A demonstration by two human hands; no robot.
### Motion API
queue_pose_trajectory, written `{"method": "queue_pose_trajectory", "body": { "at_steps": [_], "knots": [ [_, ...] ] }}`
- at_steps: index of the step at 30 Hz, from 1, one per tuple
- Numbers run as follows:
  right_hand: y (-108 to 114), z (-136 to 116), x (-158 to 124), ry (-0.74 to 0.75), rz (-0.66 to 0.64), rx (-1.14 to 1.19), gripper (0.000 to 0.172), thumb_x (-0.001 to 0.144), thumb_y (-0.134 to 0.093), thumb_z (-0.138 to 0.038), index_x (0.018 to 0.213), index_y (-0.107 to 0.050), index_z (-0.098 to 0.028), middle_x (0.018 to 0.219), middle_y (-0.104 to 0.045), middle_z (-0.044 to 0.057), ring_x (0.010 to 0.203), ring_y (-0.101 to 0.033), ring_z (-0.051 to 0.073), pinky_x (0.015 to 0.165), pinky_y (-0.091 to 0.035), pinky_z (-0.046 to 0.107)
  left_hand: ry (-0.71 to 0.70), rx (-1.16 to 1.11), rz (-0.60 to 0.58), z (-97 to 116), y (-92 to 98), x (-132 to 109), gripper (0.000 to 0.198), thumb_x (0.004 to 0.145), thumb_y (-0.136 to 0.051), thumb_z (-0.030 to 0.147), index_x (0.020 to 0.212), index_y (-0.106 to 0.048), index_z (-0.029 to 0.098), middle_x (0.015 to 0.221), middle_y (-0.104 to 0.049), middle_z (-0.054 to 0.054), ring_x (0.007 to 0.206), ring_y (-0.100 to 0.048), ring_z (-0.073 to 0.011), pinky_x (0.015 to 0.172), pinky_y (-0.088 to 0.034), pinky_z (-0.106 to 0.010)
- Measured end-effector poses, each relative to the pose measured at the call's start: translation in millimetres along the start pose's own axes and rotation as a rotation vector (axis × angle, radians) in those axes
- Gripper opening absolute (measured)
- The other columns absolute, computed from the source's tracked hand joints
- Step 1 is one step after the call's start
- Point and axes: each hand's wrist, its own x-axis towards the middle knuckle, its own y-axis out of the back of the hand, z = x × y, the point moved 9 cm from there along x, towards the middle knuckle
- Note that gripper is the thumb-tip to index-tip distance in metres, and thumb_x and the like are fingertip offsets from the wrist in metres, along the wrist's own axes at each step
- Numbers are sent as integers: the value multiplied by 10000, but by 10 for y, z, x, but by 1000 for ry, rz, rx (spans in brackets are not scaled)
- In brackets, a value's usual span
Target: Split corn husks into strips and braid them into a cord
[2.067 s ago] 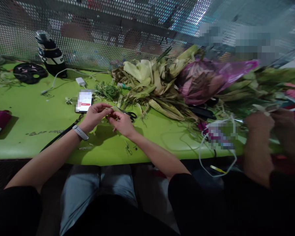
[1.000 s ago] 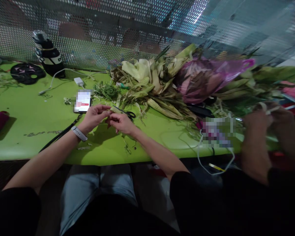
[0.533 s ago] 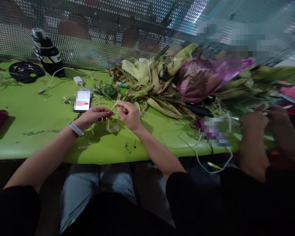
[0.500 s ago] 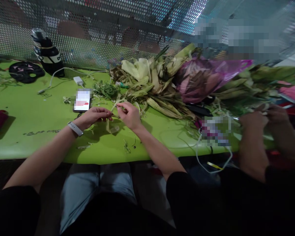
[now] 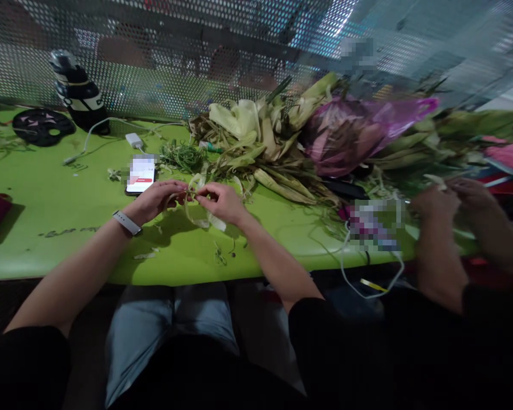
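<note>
Between my hands hangs a thin, pale green strip of corn husk (image 5: pixel 192 213), its loose ends curling below the fingers. My left hand (image 5: pixel 165 196), with a pale watch band at the wrist, pinches one part of the strip. My right hand (image 5: pixel 222 200) is closed on another part, close to the left fingertips. Just behind my left hand lies a phone (image 5: pixel 141 173) with its screen lit. A small heap of knotted green strips (image 5: pixel 183 156) sits beyond my hands, beside a big pile of corn husks (image 5: pixel 260 136).
A pink plastic bag (image 5: pixel 337 139) rests on the husks. At the back left stand a dark bottle (image 5: pixel 81 94) and a black mask-like piece (image 5: pixel 43 126). A white cable and adapter (image 5: pixel 133 140) lie near the phone. On the right, another person's hands (image 5: pixel 444 199) hold husk.
My right hand has come down and closer to my left, and the strip now loops between them. The other person's hands have shifted slightly left.
</note>
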Motion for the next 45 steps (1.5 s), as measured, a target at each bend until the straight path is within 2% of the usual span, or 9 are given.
{"method": "queue_pose_trajectory", "body": {
  "at_steps": [5, 11, 14, 18, 24, 29, 31, 37, 45],
  "knots": [
    [28, 86, 24, -39, 38, 112, 169, 831, -664, -327, 849, -718, -167, 831, -705, 38, 679, -552, 132, 630, -431, 275, -37, 70, 71, 40, 88, 1, 213, 718, -825, 316, 877, -780, 182, 777, -721, -58, 648, -630, -128, 605, -483, -270],
    [12, 229, 53, -123, 24, 308, 181, 799, -686, -340, 829, -700, -162, 748, -690, 30, 666, -594, 134, 645, -476, 278, -332, 269, 281, 348, 227, -88, 280, 754, -797, 325, 995, -763, 188, 974, -752, -68, 860, -667, -164, 787, -516, -290],
    [2, 237, 63, -116, 17, 336, 186, 796, -690, -343, 841, -698, -163, 767, -696, 31, 679, -609, 136, 659, -496, 283, -424, 428, 376, 443, 239, -152, 214, 834, -729, 388, 891, -746, 182, 849, -723, -49, 758, -619, -152, 716, -493, -281],
    [-5, 229, 56, -122, 14, 325, 187, 809, -683, -339, 854, -698, -157, 778, -695, 37, 687, -610, 137, 666, -506, 289, -401, 543, 334, 424, 148, -151, 382, 907, -628, 515, 735, -714, 185, 734, -683, -57, 744, -604, -178, 690, -477, -290],
    [-50, 163, 32, -68, -39, 269, 195, 826, -678, -338, 890, -723, -160, 749, -691, 18, 637, -572, 117, 609, -465, 261, -222, 363, 159, 197, 5, -66, 497, 917, -552, 639, 863, -705, 170, 863, -725, -95, 866, -657, -211, 811, -511, -329],
    [8, 170, 32, -8, -17, 199, 230, 835, -672, -352, 927, -760, -161, 773, -713, 26, 630, -556, 114, 591, -437, 253, -454, 459, 491, 398, 316, -135, 340, 914, -622, 495, 763, -613, 190, 687, -575, -13, 652, -510, -138, 652, -431, -274],
    [36, 156, 31, 23, -14, 167, 229, 825, -674, -326, 948, -774, -160, 826, -734, 39, 647, -569, 117, 605, -443, 257, -536, 553, 534, 512, 320, -192, 259, 914, -633, 433, 821, -636, 191, 758, -591, -18, 690, -506, -140, 661, -414, -272],
    [109, 37, 31, 131, 22, 7, 199, 825, -666, -257, 943, -799, -169, 906, -745, 61, 691, -593, 131, 617, -445, 266, -326, 595, 129, 393, -55, -140, 479, 959, -520, 568, 758, -681, 164, 775, -668, -68, 746, -586, -172, 714, -446, -304],
    [36, -55, 10, 287, 69, -205, 243, 913, -611, -270, 1048, -797, -193, 948, -714, 70, 670, -565, 129, 591, -444, 275, 38, 357, -182, -54, -228, -88, 489, 906, -617, 579, 678, -720, 160, 500, -577, -32, 472, -525, -117, 502, -392, -249]
  ]
}}
